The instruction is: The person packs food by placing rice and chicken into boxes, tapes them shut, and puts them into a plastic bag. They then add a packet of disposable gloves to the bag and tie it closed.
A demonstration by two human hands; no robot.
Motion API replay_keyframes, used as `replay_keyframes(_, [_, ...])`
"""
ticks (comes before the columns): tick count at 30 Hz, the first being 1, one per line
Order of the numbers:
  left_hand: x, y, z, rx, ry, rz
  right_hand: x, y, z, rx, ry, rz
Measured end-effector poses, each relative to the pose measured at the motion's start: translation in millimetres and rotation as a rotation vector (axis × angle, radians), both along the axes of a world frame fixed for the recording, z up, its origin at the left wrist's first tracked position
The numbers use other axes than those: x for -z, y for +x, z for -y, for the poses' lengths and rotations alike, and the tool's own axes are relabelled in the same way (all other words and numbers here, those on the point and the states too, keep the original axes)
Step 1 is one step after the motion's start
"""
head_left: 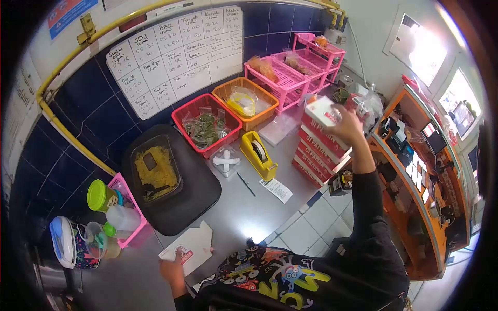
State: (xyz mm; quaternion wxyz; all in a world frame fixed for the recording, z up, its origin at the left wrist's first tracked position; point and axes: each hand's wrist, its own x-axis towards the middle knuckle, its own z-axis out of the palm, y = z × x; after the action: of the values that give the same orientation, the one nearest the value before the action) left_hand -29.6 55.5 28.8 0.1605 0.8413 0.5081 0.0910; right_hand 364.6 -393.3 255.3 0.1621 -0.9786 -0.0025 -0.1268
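Observation:
In the lower part of the head view my left hand (174,270) is closed on the edge of a white paper food box (193,248) with red print. That box lies tilted over the near side of the counter, one corner flap sticking out. My right arm is stretched out to the far right. There my right hand (348,128) grips a second white food box (322,111), thumb and fingers at its near end. This box is at the top of a stack of red boxes (314,155) with white lettering, which stands at the counter's edge.
On the counter are a yellow tape dispenser (258,155), a paper slip (276,191), a red basket (228,136) of small packets and an orange basket (270,115). A tub of yellow food (175,179) rests on a black lid-like surface (202,205). Pink racks (282,85) stand behind.

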Motion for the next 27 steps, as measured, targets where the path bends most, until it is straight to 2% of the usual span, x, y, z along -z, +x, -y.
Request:
replay_keyframes(1, [-2,5,7,-0.006,0.001,0.005,1,3,-1,0.022,-0.014,-0.094])
replay_keyframes(5, [7,14,22,0.038,0.018,-0.01,3,-2,1,0.073,-0.021,-0.06])
replay_keyframes(6, [11,16,23,0.084,-0.005,-0.014,0,-16,-10,0.065,-0.135,0.071])
replay_keyframes(7, [11,20,28,0.068,0.0,-0.017,-4,-28,-23,0.049,-0.13,0.069])
replay_keyframes(9, [9,30,44,0.179,-0.028,0.063,-2,-50,-55,-0.13,-0.128,0.476])
replay_keyframes(11, [15,40,55,0.151,-0.048,0.047,41,-74,-95,-0.526,0.197,0.351])
replay_keyframes(12, [17,45,60,0.152,-0.074,0.045,64,-99,-124,-0.626,0.315,0.105])
replay_keyframes(13, [16,51,66,0.133,-0.068,0.038,98,-122,-149,-0.782,0.449,-0.289])
replay_keyframes(14, [15,58,71,0.139,-0.09,0.02,156,-138,-171,-0.89,0.339,-0.491])
replay_keyframes(15, [15,60,73,0.148,-0.111,0.002,203,-154,-194,-0.96,0.213,-0.581])
replay_keyframes(17, [20,59,74,0.185,-0.114,0.051,265,-189,-219,-0.8,0.205,-0.396])
replay_keyframes(18, [21,59,74,0.234,-0.122,0.107,261,-190,-224,-0.811,0.203,-0.397])
replay_keyframes(19, [21,56,73,0.225,-0.122,0.107,257,-191,-226,-0.732,0.29,-0.509])
replay_keyframes(20, [21,52,69,0.236,-0.248,0.159,254,-193,-226,-0.645,0.376,-0.623])
replay_keyframes(21, [20,46,66,0.25,-0.372,0.208,248,-189,-224,-0.644,0.379,-0.63])
replay_keyframes(22, [8,44,63,0.251,-0.371,0.203,241,-177,-220,-0.677,0.441,-0.643])
replay_keyframes(24, [-17,43,57,0.258,-0.527,0.207,238,-163,-213,-0.687,0.585,-0.649])
replay_keyframes(25, [-14,44,46,0.252,-0.529,0.206,229,-152,-214,-0.69,0.582,-0.654])
replay_keyframes(27, [-4,42,21,0.189,-0.85,0.227,210,-128,-219,-0.724,0.48,-0.991])
